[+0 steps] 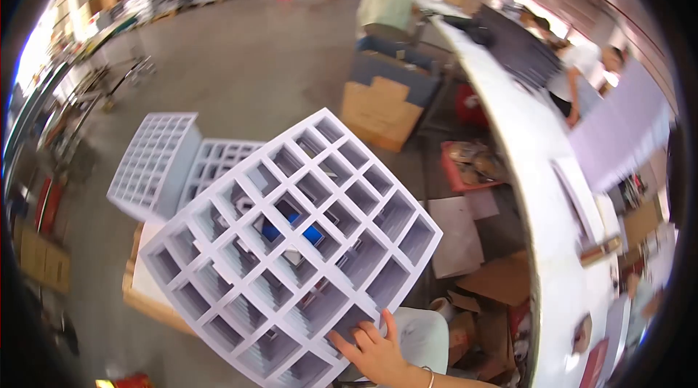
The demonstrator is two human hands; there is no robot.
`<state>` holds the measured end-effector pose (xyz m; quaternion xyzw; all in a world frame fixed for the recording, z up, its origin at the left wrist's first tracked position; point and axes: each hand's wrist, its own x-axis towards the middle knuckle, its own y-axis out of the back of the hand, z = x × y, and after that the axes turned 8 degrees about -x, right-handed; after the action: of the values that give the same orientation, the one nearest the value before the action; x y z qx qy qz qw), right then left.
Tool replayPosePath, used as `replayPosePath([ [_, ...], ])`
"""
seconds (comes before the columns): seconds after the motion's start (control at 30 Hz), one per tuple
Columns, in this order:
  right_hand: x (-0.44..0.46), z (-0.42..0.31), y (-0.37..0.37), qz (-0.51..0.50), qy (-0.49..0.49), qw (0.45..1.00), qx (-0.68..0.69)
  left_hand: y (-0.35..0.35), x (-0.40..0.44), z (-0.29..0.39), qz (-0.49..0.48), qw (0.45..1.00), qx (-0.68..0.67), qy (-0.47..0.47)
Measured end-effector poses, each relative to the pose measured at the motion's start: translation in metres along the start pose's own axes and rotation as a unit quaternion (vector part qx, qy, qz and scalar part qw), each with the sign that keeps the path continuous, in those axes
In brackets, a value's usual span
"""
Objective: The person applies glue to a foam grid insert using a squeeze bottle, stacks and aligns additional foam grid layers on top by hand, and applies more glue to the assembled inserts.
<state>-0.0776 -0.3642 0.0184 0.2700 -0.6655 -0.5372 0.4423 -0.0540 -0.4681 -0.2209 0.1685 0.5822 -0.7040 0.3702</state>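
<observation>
A large pale lilac-white lattice of square cells (280, 232) fills the middle of the head view, tilted with one corner upward. My right hand (378, 355) is at its lower right edge, fingers spread, the fingertips over the edge cells and a bracelet on the wrist. Through the cells show bits of blue and dark shapes that I cannot make out. My left hand is not visible. Behind the lattice, to the left, similar white grid stacks (154, 163) rest on a pallet (138, 283).
A long white table (509, 134) runs down the right, with people beyond it. A cardboard box (384, 108), a red crate (472, 165) and torn cardboard (498, 279) lie on its near side. Rails and a cart stand at the left.
</observation>
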Motion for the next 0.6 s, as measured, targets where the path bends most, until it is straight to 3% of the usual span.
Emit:
replayPosePath([
  [0.17, -0.047, -0.04, 0.096, 0.064, -0.119, 0.984, -0.114, -0.073, -0.064, -0.045, -0.132, 0.977, 0.135, 0.1],
  [0.23, -0.06, -0.053, 0.163, 0.093, -0.163, 0.969, -0.161, -0.089, -0.102, -0.065, -0.184, 0.952, 0.191, 0.153],
  [0.27, -0.056, -0.099, 0.192, 0.102, -0.18, 0.962, -0.179, -0.087, -0.13, -0.061, -0.205, 0.938, 0.213, 0.18],
  [0.33, -0.108, -0.115, 0.218, 0.086, -0.24, 0.934, -0.251, -0.092, -0.177, -0.092, -0.247, 0.908, 0.254, 0.225],
  [0.43, -0.172, -0.122, 0.291, 0.063, -0.276, 0.888, -0.362, -0.098, -0.25, -0.15, -0.3, 0.858, 0.304, 0.286],
  [0.6, -0.263, -0.103, 0.334, 0.064, -0.385, 0.84, -0.377, -0.098, -0.324, -0.239, -0.33, 0.793, 0.363, 0.362],
])
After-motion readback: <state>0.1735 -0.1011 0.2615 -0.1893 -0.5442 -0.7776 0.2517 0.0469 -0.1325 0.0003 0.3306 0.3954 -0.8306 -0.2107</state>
